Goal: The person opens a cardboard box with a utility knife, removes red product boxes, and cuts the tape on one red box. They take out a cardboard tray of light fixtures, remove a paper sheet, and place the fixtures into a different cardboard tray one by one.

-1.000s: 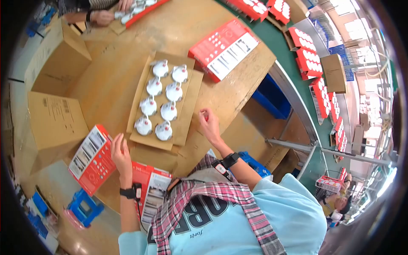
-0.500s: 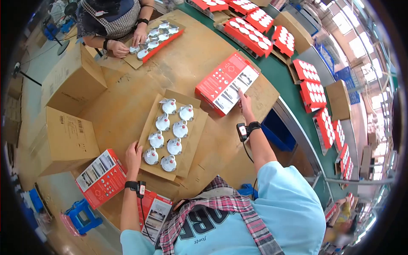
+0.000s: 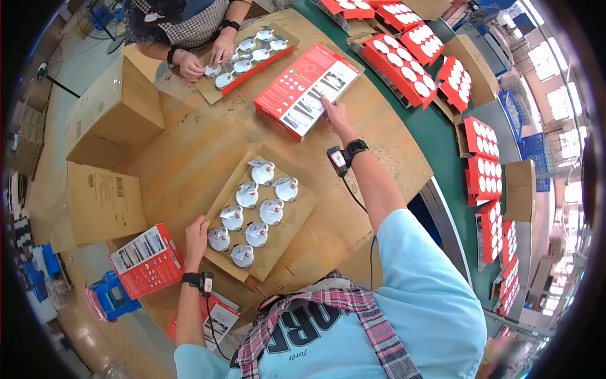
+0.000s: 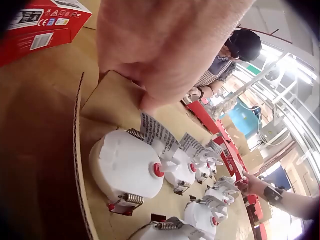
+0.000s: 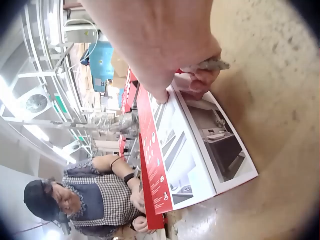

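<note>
In the head view a shallow cardboard tray (image 3: 287, 245) holds two rows of round white lamps (image 3: 271, 211) with springs and paper tags. My left hand (image 3: 196, 240) grips the tray's left edge; in the left wrist view that hand (image 4: 160, 45) has its fingers over the cardboard wall, beside the nearest lamp (image 4: 127, 165). My right hand (image 3: 339, 119) holds the near right side of a red and white box (image 3: 309, 88). In the right wrist view the thumb of the right hand (image 5: 165, 45) lies on the box's printed face (image 5: 175, 150) and the other fingers curl at its side.
Across the table (image 3: 189, 145) a person (image 3: 189, 25) handles a similar lamp tray (image 3: 252, 60). Brown cartons (image 3: 107, 202) stand at left, near another red box (image 3: 148, 260). Red trays of white discs (image 3: 398, 69) line the green conveyor (image 3: 353, 41) at right.
The right hand first reached from near the tray to the red box, which has since shifted left and away. The left hand moved onto the tray's edge. The head view has shifted.
</note>
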A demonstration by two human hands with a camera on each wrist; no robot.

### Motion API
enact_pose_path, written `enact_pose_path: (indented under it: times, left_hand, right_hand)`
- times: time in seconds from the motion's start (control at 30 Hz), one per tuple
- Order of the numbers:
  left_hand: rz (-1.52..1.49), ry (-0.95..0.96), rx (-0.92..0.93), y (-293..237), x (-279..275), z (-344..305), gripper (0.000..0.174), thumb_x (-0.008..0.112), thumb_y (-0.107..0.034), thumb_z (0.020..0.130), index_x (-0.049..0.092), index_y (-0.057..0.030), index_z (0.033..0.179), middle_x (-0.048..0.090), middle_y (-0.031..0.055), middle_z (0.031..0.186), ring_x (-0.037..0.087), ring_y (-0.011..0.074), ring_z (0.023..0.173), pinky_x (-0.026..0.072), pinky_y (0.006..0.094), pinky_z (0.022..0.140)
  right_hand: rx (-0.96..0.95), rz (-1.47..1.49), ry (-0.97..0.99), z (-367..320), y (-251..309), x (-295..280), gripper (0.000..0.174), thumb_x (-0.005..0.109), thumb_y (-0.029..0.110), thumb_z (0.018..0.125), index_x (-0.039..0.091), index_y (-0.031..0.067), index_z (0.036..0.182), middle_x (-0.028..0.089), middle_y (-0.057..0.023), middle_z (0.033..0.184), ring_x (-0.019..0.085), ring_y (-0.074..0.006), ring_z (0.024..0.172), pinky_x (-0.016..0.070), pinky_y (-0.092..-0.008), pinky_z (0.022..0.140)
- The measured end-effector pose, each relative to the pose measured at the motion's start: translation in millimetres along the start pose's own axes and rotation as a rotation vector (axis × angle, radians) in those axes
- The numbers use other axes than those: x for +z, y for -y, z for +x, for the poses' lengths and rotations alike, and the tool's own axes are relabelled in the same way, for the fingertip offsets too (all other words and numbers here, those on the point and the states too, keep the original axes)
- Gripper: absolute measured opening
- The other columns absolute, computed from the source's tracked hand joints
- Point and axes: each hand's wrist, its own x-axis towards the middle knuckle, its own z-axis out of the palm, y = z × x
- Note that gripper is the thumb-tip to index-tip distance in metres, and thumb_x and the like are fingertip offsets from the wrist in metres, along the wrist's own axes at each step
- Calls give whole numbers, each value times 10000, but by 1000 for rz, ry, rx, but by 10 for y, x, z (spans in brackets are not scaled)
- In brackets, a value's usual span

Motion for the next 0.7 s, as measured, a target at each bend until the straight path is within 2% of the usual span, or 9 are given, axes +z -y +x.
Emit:
enact_pose_path:
  times: [0.07, 0.17, 0.3, 0.4, 0.5, 0.6, 0.7]
  left_hand:
    - [21, 31, -28, -68, 15, 35, 180, 530, -134, 893, 582, 18, 975, 587, 246, 787, 571, 421, 743, 449, 421, 643]
    - [-60, -12, 23, -190, 92, 73, 183, 536, -133, 890, 583, 19, 981, 584, 251, 797, 573, 425, 755, 450, 422, 649]
    - [-90, 83, -5, -312, 253, 199, 187, 544, -145, 884, 580, 17, 971, 579, 261, 822, 568, 431, 787, 448, 431, 659]
    - [-103, 141, 24, -456, 397, 304, 189, 548, -153, 877, 569, 26, 934, 571, 267, 816, 549, 448, 803, 442, 448, 664]
    - [-112, 217, 46, -593, 545, 432, 192, 542, -147, 877, 563, 40, 914, 567, 275, 805, 541, 458, 801, 436, 467, 671]
    - [-100, 209, 129, -722, 739, 545, 195, 537, -145, 876, 559, 48, 894, 571, 283, 814, 542, 463, 821, 435, 492, 693]
    - [-108, 191, 110, -839, 953, 679, 186, 542, -142, 871, 583, 32, 923, 589, 279, 844, 554, 459, 847, 446, 505, 718]
  right_hand:
    - [-15, 5, 7, 21, 73, 285, 499, 649, 479, 812, 621, 0, 678, 569, -52, 542, 511, -120, 428, 375, -257, 396]
    - [-48, 10, -4, -103, 181, 565, 514, 652, 475, 806, 627, -23, 685, 588, -73, 558, 531, -132, 437, 389, -266, 400]
    - [28, 28, 56, -338, 343, 636, 511, 648, 456, 806, 640, -51, 746, 608, -88, 583, 549, -139, 450, 407, -280, 414]
    - [-4, 45, 116, -564, 426, 706, 487, 652, 447, 808, 644, -40, 797, 624, -96, 612, 554, -140, 457, 396, -269, 410]
    - [64, 69, 227, -766, 468, 860, 437, 647, 404, 826, 634, -30, 864, 643, -113, 653, 544, -129, 459, 377, -250, 400]
    - [133, 143, 356, -885, 405, 1123, 334, 611, 312, 848, 615, -3, 961, 649, -117, 662, 595, -141, 478, 429, -254, 403]
    - [198, 172, 474, -987, 420, 1319, 308, 611, 280, 844, 611, -9, 950, 639, -110, 658, 595, -138, 496, 407, -242, 393]
